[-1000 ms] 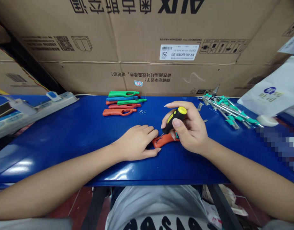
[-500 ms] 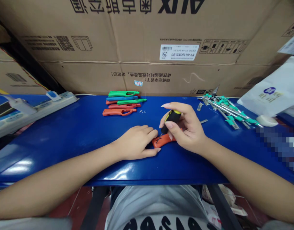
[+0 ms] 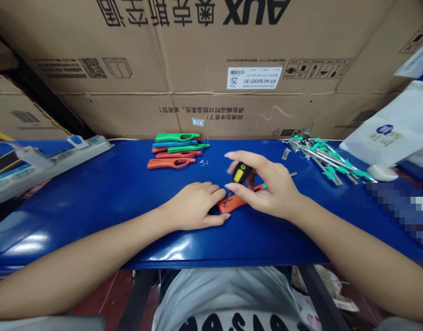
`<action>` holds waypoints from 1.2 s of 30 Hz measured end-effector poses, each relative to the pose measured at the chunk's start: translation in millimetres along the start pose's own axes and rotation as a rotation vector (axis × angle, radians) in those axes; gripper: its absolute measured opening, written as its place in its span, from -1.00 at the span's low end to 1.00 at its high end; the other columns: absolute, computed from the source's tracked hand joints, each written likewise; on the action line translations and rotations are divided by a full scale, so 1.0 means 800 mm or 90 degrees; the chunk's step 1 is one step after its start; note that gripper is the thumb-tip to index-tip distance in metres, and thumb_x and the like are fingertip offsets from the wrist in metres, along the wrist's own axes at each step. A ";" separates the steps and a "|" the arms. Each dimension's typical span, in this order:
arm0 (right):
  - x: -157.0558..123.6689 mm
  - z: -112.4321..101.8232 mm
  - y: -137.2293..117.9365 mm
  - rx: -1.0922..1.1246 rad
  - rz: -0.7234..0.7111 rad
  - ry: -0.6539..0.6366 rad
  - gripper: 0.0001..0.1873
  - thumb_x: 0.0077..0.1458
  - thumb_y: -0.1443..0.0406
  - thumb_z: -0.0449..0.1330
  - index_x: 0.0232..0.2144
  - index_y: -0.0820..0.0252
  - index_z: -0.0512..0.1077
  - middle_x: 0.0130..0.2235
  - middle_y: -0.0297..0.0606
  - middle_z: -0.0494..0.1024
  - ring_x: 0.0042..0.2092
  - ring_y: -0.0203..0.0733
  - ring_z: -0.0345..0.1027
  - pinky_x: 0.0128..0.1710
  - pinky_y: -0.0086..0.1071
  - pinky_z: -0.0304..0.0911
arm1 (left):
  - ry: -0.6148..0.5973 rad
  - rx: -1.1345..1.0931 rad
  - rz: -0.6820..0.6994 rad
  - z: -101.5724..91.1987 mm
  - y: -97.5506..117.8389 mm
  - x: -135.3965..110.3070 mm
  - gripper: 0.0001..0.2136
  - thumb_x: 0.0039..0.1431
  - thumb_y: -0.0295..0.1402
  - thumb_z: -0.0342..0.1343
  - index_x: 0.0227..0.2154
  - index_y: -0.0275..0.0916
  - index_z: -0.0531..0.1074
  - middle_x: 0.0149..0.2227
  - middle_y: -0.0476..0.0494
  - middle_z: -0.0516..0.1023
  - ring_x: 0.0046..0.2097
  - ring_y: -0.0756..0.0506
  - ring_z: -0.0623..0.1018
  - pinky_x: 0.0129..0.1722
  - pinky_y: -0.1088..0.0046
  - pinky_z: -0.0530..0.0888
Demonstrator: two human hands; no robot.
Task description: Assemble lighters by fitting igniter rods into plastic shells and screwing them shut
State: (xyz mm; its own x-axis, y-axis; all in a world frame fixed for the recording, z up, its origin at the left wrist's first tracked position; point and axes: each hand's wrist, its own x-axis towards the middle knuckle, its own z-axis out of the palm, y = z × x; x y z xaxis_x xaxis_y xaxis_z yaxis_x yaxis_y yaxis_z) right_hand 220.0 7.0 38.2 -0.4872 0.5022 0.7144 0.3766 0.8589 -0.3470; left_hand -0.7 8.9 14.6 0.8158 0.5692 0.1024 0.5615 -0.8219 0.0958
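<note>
A cardboard box point(image 3: 197, 50), its print upside down, forms the far wall. Before it extends the blue bench point(image 3: 94, 207), glossy, with light reflected at the near left. A white bag point(image 3: 373, 124) occupies the far right; a white power strip point(image 3: 73, 154), with plugs inserted, runs along the far left. The left hand point(image 3: 199, 207) lies at the middle of the bench, its grip closed on the left end of the orange case. The right hand point(image 3: 271, 186) is raised over the same case, its grip curled about the screwdriver between thumb and fingers. Far right, metal rods point(image 3: 323, 156) with teal parts form a loose heap. Far left of centre, green, blue and red cases point(image 3: 172, 163) lie in a stack. The orange case point(image 3: 237, 202) rests on the bench between the hands, a teal piece showing at its right end. The screwdriver point(image 3: 242, 172), black and yellow, stands tilted, its shaft reaching the case's left end; whether the tip is seated cannot be told. Smallest are the pale screws point(image 3: 204, 162), scattered beside the stack.
</note>
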 end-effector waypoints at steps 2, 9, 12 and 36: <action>0.002 -0.001 -0.001 0.081 0.028 -0.044 -0.46 0.35 0.27 0.11 0.33 0.03 0.16 0.10 -0.15 0.54 -0.20 -0.20 0.54 -0.23 -0.32 0.51 | 0.000 0.013 0.003 0.000 0.000 0.000 -0.67 0.33 -0.07 0.05 -0.19 -0.27 0.47 -0.26 -0.20 0.57 -0.22 -0.23 0.57 -0.19 0.22 0.46; 0.003 -0.004 -0.002 -0.034 -0.003 0.038 -0.57 0.26 0.18 0.26 0.15 0.02 0.39 0.02 -0.19 0.61 -0.20 -0.15 0.55 -0.16 -0.28 0.51 | -0.011 0.045 0.019 0.000 -0.002 -0.002 -0.66 0.34 -0.05 0.04 -0.14 -0.25 0.46 -0.28 -0.17 0.58 -0.24 -0.21 0.57 -0.24 0.28 0.45; 0.004 -0.006 -0.004 0.080 0.021 -0.038 -0.51 0.39 0.25 0.04 0.33 0.02 0.20 0.05 -0.18 0.58 -0.17 -0.20 0.56 -0.19 -0.32 0.51 | -0.013 0.022 0.003 0.000 -0.003 -0.002 -0.66 0.35 -0.04 0.03 -0.20 -0.25 0.46 -0.30 -0.15 0.57 -0.25 -0.19 0.57 -0.25 0.30 0.44; 0.003 -0.006 -0.008 0.091 0.037 -0.009 -0.56 0.41 0.22 0.02 0.28 0.06 0.28 -0.02 -0.19 0.62 -0.31 -0.24 0.54 -0.30 -0.35 0.47 | 0.001 -0.065 -0.011 0.000 -0.007 0.001 -0.68 0.30 -0.03 0.10 -0.32 -0.21 0.39 -0.33 -0.07 0.55 -0.29 -0.13 0.55 -0.28 0.37 0.39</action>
State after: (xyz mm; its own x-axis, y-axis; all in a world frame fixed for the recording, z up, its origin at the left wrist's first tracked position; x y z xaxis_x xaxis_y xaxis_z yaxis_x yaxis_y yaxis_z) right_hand 220.5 2.4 45.0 -0.4793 0.5523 0.6821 0.2888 0.8331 -0.4717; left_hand -3.6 14.1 13.9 0.8062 0.5829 0.1011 0.5579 -0.8059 0.1982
